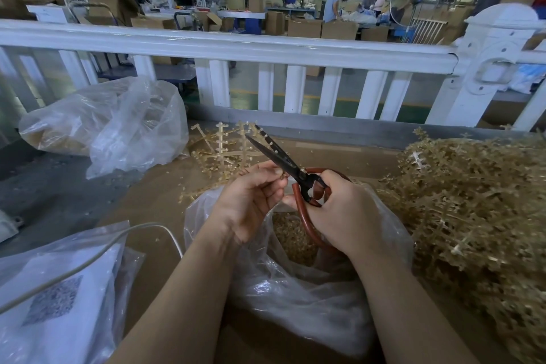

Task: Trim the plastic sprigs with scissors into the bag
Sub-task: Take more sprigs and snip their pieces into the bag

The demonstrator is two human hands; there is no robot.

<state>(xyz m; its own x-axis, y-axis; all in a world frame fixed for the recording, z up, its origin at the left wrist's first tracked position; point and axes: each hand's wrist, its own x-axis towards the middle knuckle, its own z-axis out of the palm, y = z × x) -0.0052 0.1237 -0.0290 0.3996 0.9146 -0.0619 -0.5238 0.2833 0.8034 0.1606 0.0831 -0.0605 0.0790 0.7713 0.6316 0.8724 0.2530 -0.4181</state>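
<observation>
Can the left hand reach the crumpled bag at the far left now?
Probably not yet: the left hand pinches a sprig over the open bag. The path to the crumpled bag looks free.

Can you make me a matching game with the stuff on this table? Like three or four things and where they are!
Things:
1. scissors
2. open bag with cut bits
3. big pile of sprigs
4. crumpled bag

Places:
A. far left, by the white fence
B. in the right hand
C. along the right side of the table
D. right under both hands

Pairs: 1-B, 2-D, 3-C, 4-A

Bonus: the left hand pinches the sprig being cut.
</observation>
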